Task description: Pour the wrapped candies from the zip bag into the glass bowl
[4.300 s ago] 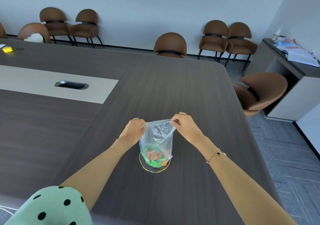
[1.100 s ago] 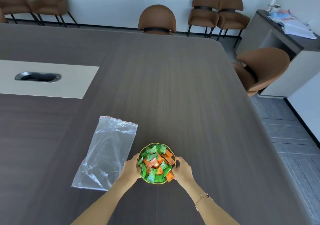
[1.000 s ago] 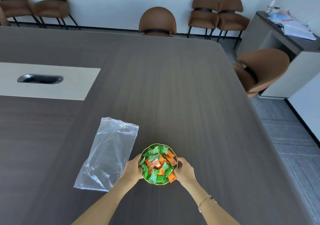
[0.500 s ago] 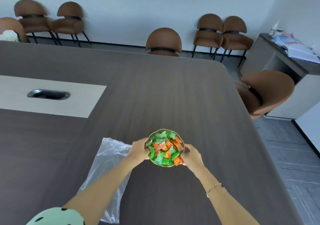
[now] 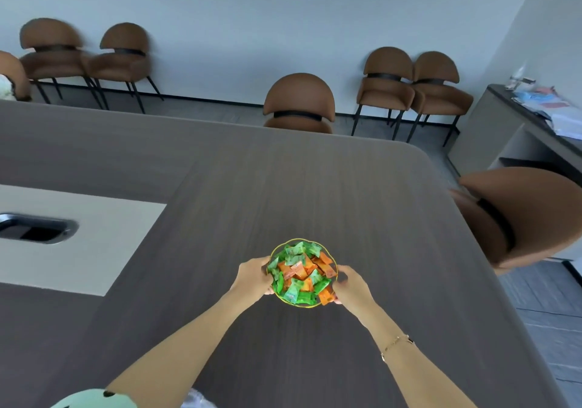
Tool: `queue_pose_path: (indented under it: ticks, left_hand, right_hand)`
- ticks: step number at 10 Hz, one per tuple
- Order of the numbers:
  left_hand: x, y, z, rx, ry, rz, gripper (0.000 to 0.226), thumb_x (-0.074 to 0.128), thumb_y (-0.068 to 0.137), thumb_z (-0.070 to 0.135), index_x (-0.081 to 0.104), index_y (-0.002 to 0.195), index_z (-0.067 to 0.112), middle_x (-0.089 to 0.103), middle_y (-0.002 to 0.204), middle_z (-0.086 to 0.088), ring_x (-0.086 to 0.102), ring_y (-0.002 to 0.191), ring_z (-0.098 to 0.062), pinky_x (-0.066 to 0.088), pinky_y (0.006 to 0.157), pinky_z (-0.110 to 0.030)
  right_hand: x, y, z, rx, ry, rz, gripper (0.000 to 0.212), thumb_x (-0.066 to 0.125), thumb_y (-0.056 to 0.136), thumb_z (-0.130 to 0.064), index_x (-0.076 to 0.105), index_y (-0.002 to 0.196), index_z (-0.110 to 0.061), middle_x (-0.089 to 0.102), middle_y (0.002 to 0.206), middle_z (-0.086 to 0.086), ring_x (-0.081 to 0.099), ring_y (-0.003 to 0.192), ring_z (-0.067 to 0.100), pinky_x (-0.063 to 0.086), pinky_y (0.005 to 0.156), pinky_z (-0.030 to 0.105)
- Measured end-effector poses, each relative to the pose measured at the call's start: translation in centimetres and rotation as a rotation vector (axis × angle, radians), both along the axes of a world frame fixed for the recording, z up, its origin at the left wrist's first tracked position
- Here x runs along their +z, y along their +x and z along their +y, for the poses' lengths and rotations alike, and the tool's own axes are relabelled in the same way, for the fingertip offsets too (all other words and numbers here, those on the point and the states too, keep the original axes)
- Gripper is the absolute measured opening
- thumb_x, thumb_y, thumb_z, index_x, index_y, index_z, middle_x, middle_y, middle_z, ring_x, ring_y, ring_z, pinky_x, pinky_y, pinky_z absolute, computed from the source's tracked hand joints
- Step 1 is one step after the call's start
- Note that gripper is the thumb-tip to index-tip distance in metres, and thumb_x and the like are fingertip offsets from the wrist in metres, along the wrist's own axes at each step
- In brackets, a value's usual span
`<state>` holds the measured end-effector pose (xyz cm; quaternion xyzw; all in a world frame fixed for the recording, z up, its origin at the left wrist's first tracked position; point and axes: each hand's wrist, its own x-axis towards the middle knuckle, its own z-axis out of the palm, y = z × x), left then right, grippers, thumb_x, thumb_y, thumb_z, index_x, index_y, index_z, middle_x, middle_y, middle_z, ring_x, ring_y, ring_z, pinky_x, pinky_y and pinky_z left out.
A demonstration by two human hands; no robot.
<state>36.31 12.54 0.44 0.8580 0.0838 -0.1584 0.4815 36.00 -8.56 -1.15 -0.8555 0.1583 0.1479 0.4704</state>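
Observation:
A small glass bowl (image 5: 303, 305) with a gold rim is heaped with green and orange wrapped candies (image 5: 300, 274). It is over the dark wooden table (image 5: 315, 187); whether it touches the tabletop I cannot tell. My left hand (image 5: 253, 277) grips the bowl's left side and my right hand (image 5: 351, 286) grips its right side. Only a sliver of the clear zip bag (image 5: 196, 403) shows at the bottom edge, under my left forearm.
A pale inlay panel with a black cable slot (image 5: 34, 228) lies at the left. Brown chairs stand along the far wall, one (image 5: 299, 104) at the table's far edge and one (image 5: 522, 215) at its right side. A grey cabinet (image 5: 516, 130) with papers stands at the far right.
Both hands have carried the filled bowl forward across the table, away from the empty bag. The view has tilted up, so the bag has almost left the frame.

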Motion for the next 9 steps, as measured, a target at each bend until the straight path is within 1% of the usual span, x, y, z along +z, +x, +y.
queue_pose_path:
  ticks: [1, 2, 3, 4, 5, 6, 7, 8, 9]
  left_hand:
    - [-2.6, 3.4, 0.0, 0.009, 0.008, 0.004, 0.045, 0.04, 0.086, -0.01, 0.065, 0.118, 0.009, 0.066, 0.071, -0.003, 0.066, 0.061, -0.011, 0.054, 0.05, -0.01]
    - [-4.7, 5.1, -0.4, 0.017, -0.001, -0.009, 0.042, 0.039, 0.083, -0.01, 0.067, 0.101, 0.015, 0.066, 0.071, -0.009, 0.068, 0.067, -0.022, 0.051, 0.047, -0.006]
    - [-6.4, 6.1, -0.6, 0.007, 0.007, 0.003, 0.039, 0.038, 0.085, -0.008, 0.066, 0.096, 0.017, 0.069, 0.079, -0.013, 0.068, 0.067, -0.02, 0.05, 0.047, -0.005]
    - [-7.6, 6.7, -0.6, 0.021, 0.01, 0.016, 0.039, 0.037, 0.085, -0.009, 0.063, 0.092, 0.019, 0.07, 0.082, -0.016, 0.068, 0.068, -0.022, 0.05, 0.047, -0.004]
    - [-8.5, 6.9, -0.6, 0.068, 0.013, 0.028, 0.044, 0.036, 0.088, -0.007, 0.066, 0.116, 0.011, 0.07, 0.083, -0.016, 0.067, 0.061, -0.013, 0.052, 0.049, -0.003]
    - [-9.0, 7.1, -0.7, 0.105, 0.0, 0.068, 0.048, 0.036, 0.09, -0.005, 0.059, 0.13, 0.009, 0.07, 0.085, -0.015, 0.068, 0.063, -0.014, 0.054, 0.062, -0.009]
    - [-9.5, 7.4, -0.6, 0.111, -0.009, 0.072, 0.048, 0.037, 0.091, -0.003, 0.056, 0.133, 0.01, 0.073, 0.091, -0.015, 0.068, 0.062, -0.01, 0.055, 0.063, -0.012]
    - [-9.2, 7.2, -0.7, 0.117, -0.013, 0.074, 0.048, 0.038, 0.092, -0.002, 0.056, 0.134, 0.013, 0.074, 0.091, -0.014, 0.068, 0.062, -0.009, 0.056, 0.062, -0.012]
    - [-9.2, 7.1, -0.8, 0.164, -0.033, 0.11, 0.045, 0.042, 0.094, 0.005, 0.051, 0.137, 0.013, 0.071, 0.083, -0.01, 0.07, 0.072, -0.019, 0.06, 0.075, -0.024]
  right_hand:
    - [-2.6, 3.6, -0.2, 0.015, 0.008, 0.016, 0.028, 0.043, 0.095, -0.019, 0.054, 0.121, -0.013, 0.069, 0.106, 0.012, 0.07, 0.087, 0.026, 0.058, 0.065, 0.028]
    - [-4.7, 5.7, -0.3, 0.0, 0.008, 0.028, 0.03, 0.043, 0.093, -0.016, 0.057, 0.12, -0.015, 0.069, 0.104, 0.011, 0.07, 0.081, 0.024, 0.057, 0.062, 0.026]
    - [-6.4, 6.8, -0.5, 0.004, 0.013, 0.039, 0.03, 0.043, 0.093, -0.012, 0.057, 0.119, -0.013, 0.067, 0.106, 0.011, 0.069, 0.084, 0.027, 0.058, 0.066, 0.03]
    - [-7.5, 7.3, -0.6, 0.012, 0.013, 0.048, 0.032, 0.043, 0.092, -0.009, 0.057, 0.12, -0.014, 0.067, 0.106, 0.012, 0.069, 0.085, 0.029, 0.06, 0.073, 0.037]
    - [-8.1, 7.4, -0.7, -0.003, 0.022, 0.028, 0.033, 0.043, 0.091, -0.007, 0.058, 0.119, -0.015, 0.067, 0.101, 0.01, 0.068, 0.081, 0.027, 0.061, 0.074, 0.038]
    - [-8.2, 7.5, -0.6, -0.005, 0.02, 0.019, 0.033, 0.042, 0.093, -0.006, 0.056, 0.122, -0.014, 0.065, 0.105, 0.01, 0.067, 0.084, 0.028, 0.06, 0.074, 0.038]
    - [-8.4, 7.5, -0.6, -0.012, 0.031, 0.023, 0.033, 0.041, 0.095, -0.008, 0.054, 0.125, -0.014, 0.062, 0.104, 0.007, 0.064, 0.083, 0.024, 0.057, 0.069, 0.033]
    - [-8.4, 7.5, -0.4, -0.013, 0.032, 0.027, 0.031, 0.041, 0.097, -0.01, 0.053, 0.126, -0.013, 0.062, 0.108, 0.008, 0.063, 0.085, 0.023, 0.056, 0.068, 0.03]
    - [-8.3, 7.4, -0.6, -0.044, 0.062, 0.069, 0.031, 0.039, 0.099, -0.015, 0.05, 0.127, -0.011, 0.064, 0.095, 0.01, 0.064, 0.071, 0.021, 0.055, 0.062, 0.025]
